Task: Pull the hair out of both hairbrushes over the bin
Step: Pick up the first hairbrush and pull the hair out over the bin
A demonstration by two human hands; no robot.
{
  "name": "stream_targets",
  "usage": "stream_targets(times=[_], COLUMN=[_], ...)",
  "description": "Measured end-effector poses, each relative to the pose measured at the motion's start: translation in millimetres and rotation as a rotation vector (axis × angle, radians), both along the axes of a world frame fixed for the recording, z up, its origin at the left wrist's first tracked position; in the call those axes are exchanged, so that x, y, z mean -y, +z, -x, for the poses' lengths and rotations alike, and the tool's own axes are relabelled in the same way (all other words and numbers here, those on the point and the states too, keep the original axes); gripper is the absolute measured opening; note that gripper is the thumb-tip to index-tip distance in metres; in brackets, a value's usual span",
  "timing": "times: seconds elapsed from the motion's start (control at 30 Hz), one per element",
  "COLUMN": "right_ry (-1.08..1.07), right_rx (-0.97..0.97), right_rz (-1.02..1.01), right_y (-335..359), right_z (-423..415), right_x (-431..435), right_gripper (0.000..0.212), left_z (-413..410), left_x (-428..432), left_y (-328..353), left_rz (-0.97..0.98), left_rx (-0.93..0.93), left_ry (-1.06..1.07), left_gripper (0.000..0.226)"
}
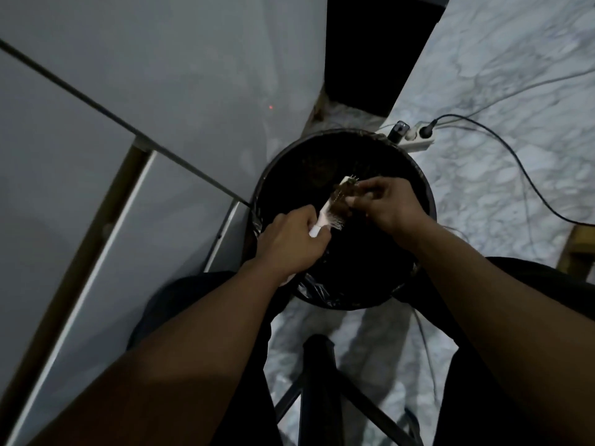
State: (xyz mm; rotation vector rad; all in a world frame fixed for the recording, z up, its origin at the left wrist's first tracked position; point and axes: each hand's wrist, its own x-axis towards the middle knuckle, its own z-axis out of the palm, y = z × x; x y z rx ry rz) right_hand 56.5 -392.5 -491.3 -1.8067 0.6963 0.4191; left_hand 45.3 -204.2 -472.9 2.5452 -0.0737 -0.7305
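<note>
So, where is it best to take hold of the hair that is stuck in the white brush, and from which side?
Pinch the hair clump low, close to the bristle bed, coming from the open bristle side on the right, as the right hand does. The left hand holds the hairbrush by its handle over the bin, bristles facing right, so the hair probably slides off along the bristles.

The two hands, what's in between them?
In the head view, the white hairbrush spans the gap: the left hand grips its handle, the right hand pinches the brown hair in its bristles, above the black bin.
</note>
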Motion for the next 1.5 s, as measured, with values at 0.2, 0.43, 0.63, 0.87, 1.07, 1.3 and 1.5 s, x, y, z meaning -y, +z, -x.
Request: stream_targets(times=[0.2, 0.43, 0.63, 0.87, 1.07, 1.3, 1.5], right_ry=[0.17, -0.023, -0.202, -0.15, -0.139, -0.481, -0.288], right_rx=[0.048, 0.083, 0.05, 0.083, 0.088, 0.037, 0.007], right_rz=[0.247, 0.169, 0.194, -0.052, 0.197, -0.209, -0.071], right_y=[-0.6, -8.4, -11.7, -5.3, -4.3, -8.4, 2.8], right_z=[-5.9, -15.8, -20.8, -16.9, -19.2, -22.8, -23.1], right_x=[5.0, -6.9, -7.5, -20.7, -23.9, -18.5, -20.5], right_gripper=[0.029, 0.02, 0.017, 0.046, 0.015, 0.011, 0.051], left_z=[-5.1, -2.9, -3.0, -4.0, -1.2, -7.4, -6.7], left_x=[9.8, 14.2, 16.6, 17.4, 20.1, 20.7, 25.3], left_y=[-4.0, -6.4, -6.5, -4.7, -3.5, -4.7, -4.7], left_rz=[-0.073, -0.144, -0.104, -0.154, -0.206, -0.104, -0.107], left_rx=[0.03, 0.172, 0.145, 0.139, 0.226, 0.188, 0.214], left_ry=[-0.059, -0.192, -0.105, -0.075, -0.142, -0.033, -0.083], left_gripper=[0.028, 0.023, 0.023, 0.024, 0.03, 0.025, 0.025])
